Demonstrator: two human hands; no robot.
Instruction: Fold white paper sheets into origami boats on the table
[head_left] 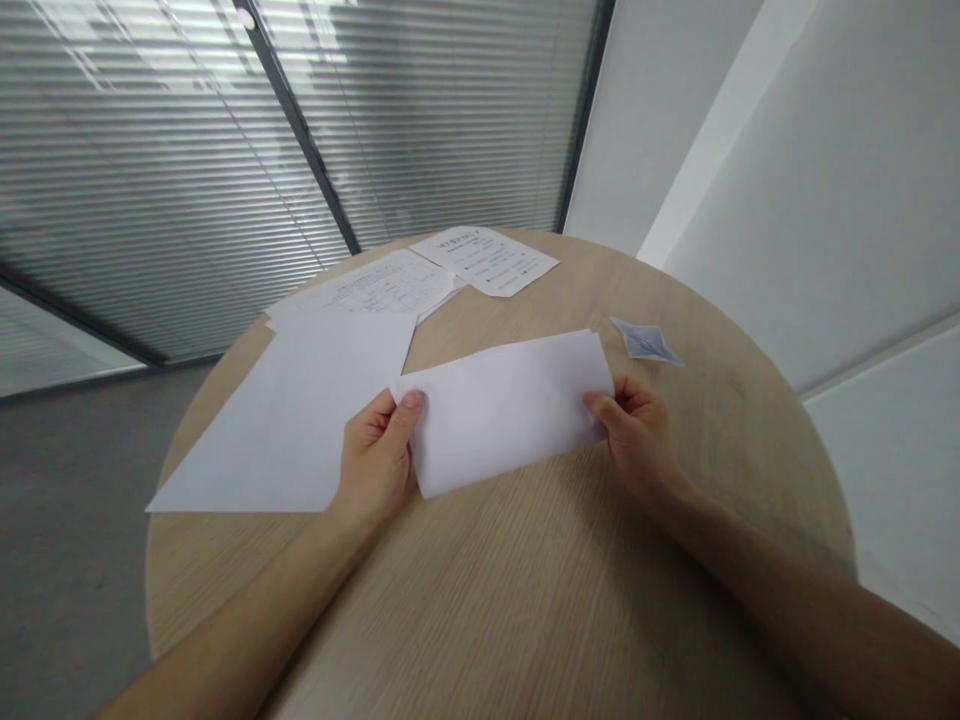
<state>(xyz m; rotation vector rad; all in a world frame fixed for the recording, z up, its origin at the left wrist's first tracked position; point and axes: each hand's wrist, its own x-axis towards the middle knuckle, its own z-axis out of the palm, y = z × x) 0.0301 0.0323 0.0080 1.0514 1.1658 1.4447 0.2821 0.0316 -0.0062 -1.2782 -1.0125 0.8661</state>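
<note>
A white sheet of paper (510, 410), folded into a wide strip, is held up over the table between both hands. My left hand (379, 450) pinches its left end, the thumb lying on the front face. At the right end my right hand (637, 430) grips it in the same way, thumb on top and fingers curled behind. Left of the strip, and partly behind my left hand, large blank white paper (277, 420) lies flat. Beyond my right hand rests a small folded paper piece (646, 342) with pointed ends.
The round wooden table (465, 620) has a curved edge all around. Printed sheets (382, 285) overlap at its back left, beside another printed page (491, 258). Glass with blinds (450, 120) stands behind, and a white wall (840, 180) rises on the right.
</note>
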